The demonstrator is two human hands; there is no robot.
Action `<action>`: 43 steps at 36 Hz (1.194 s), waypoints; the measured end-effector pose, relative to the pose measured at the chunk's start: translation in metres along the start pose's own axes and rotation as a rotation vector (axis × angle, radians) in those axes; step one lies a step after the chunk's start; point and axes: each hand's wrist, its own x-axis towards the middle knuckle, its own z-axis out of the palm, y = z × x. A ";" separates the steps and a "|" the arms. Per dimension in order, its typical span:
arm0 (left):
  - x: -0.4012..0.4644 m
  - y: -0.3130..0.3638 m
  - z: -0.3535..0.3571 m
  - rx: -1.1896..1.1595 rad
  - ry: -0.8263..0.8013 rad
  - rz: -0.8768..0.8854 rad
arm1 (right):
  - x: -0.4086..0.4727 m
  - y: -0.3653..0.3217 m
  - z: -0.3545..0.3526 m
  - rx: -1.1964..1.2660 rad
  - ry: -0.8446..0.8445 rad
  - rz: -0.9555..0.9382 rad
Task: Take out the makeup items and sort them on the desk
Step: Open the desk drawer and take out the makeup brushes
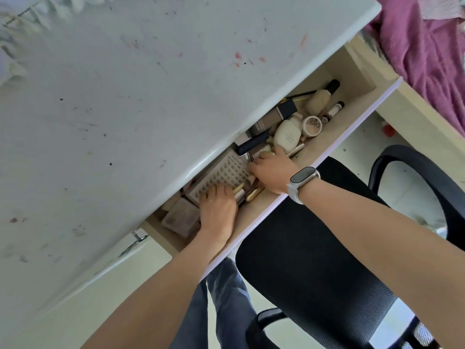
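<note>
Head view is showing both hands reaching into the open drawer under the desk. Left hand is lying flat on the dotted palette; right hand is curling among makeup beside it, its grip unclear. Desk edge is hiding the drawer's back.

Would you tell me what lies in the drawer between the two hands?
In the head view, a grey XOYO palette with rows of small dots lies between the left hand and the right hand.
</note>
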 end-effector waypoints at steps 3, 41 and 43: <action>-0.005 -0.002 -0.003 -0.075 -0.038 -0.006 | -0.003 0.003 -0.003 -0.011 0.009 -0.034; 0.004 -0.191 -0.164 -2.091 0.204 -0.618 | 0.063 -0.090 -0.202 1.867 0.383 0.254; 0.012 -0.205 -0.166 -2.022 0.311 -0.637 | 0.076 -0.103 -0.218 1.857 0.518 0.233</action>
